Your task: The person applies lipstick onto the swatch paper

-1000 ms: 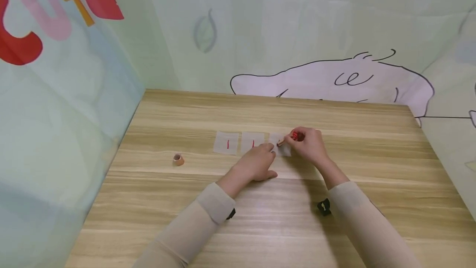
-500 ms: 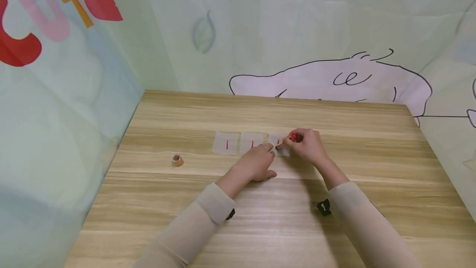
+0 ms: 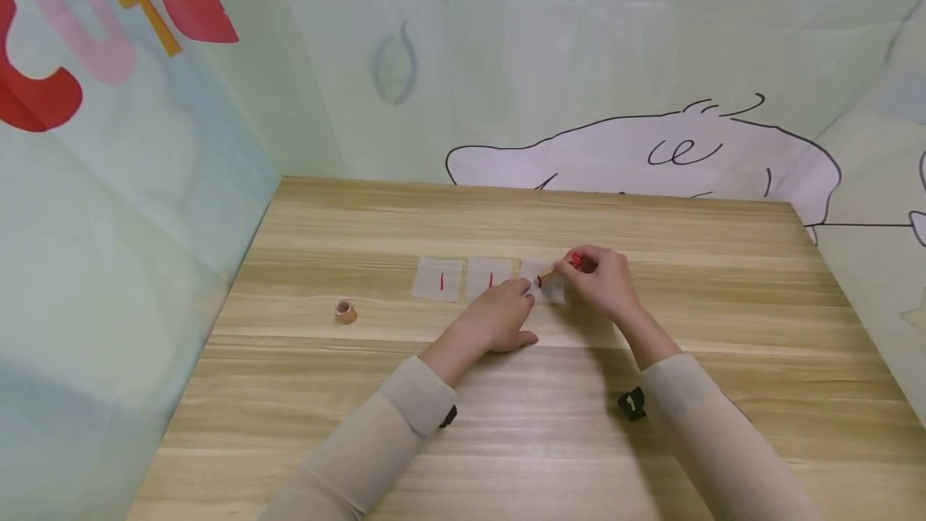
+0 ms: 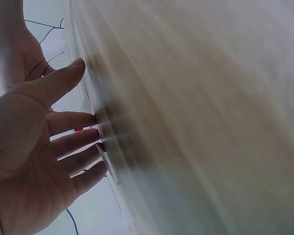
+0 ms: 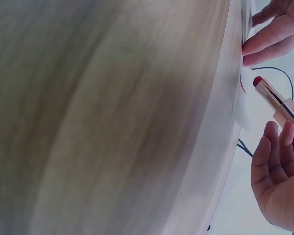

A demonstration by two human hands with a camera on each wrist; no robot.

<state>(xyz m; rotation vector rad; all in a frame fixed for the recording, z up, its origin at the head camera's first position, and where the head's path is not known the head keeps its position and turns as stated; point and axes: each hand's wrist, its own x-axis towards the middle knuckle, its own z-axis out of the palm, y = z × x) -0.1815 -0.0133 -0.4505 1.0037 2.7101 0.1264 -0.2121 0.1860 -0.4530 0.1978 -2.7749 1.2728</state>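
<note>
A lipstick [image 5: 272, 93] with a red tip and shiny rose-gold tube is pinched in my right hand [image 3: 602, 280]. Its tip overlaps the rightmost white paper square [image 3: 531, 268] in the head view; in the right wrist view the tip sits just off the paper, near a red stroke [image 5: 242, 85]. My left hand [image 3: 501, 316] lies with straight fingers over the lower edges of the middle square [image 3: 481, 268] and the rightmost one, fingertips touching down. One red line marks the middle square, another the left square [image 3: 427, 284].
On the wooden table [image 3: 325, 392], a rose-gold lipstick cap [image 3: 346, 312] stands to the left of the papers. Small black items show beside both sleeves, one by the right sleeve [image 3: 632, 404]. Printed cloth walls [image 3: 347, 103] rise behind and at the sides.
The lipstick tip slid a little toward me on the rightmost square, showing a red stroke half a second ago, then moved back up. My left hand stays in place.
</note>
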